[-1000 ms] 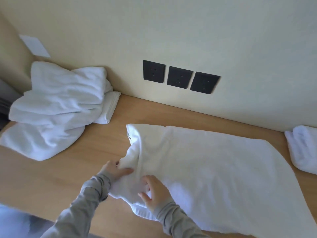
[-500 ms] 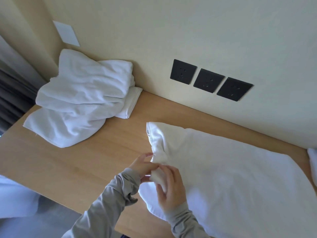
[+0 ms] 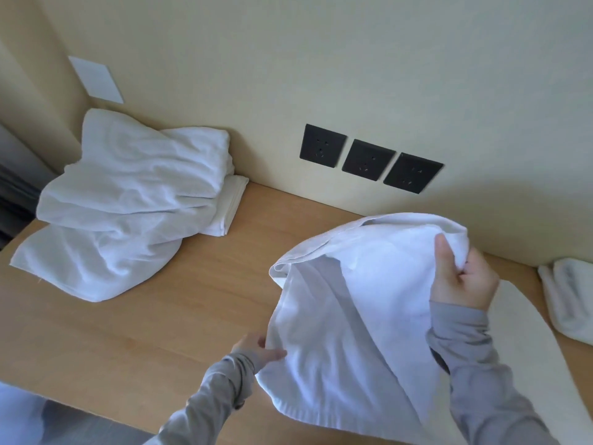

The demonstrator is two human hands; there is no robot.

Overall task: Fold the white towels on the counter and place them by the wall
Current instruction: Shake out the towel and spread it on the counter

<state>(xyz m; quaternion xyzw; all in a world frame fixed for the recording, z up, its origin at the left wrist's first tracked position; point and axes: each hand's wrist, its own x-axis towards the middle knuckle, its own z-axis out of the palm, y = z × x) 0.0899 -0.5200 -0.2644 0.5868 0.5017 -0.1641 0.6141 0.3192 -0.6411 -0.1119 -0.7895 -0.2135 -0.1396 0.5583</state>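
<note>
Right, head view only. The white towel point(image 3: 337, 316) being folded sits on the wooden counter point(image 3: 160, 332), below and right of the three black sockets point(image 3: 369, 160). Its left part is lifted into an arch; the rest lies flat and runs off rightward under the right sleeve.

The right hand point(image 3: 462, 277) is raised, below-right of the sockets, fingers and thumb clenched on a bunched upper edge of the towel. The left hand point(image 3: 256, 346) is low, below-left of the sockets, pinching the towel's near-left edge down by the wood.

Key relation: the towel's long axis runs left-right along the wall point(image 3: 321, 59), and the flat length lies to the right of both hands. So my read is the lifted end goes over rightward, with the right hand nearer the landing spot and the left hand anchoring.

A loose heap of white towels point(image 3: 128, 203) lies left of the sockets against the wall, not yet folded. A smaller white towel point(image 3: 571, 297) sits far right of the sockets.
</note>
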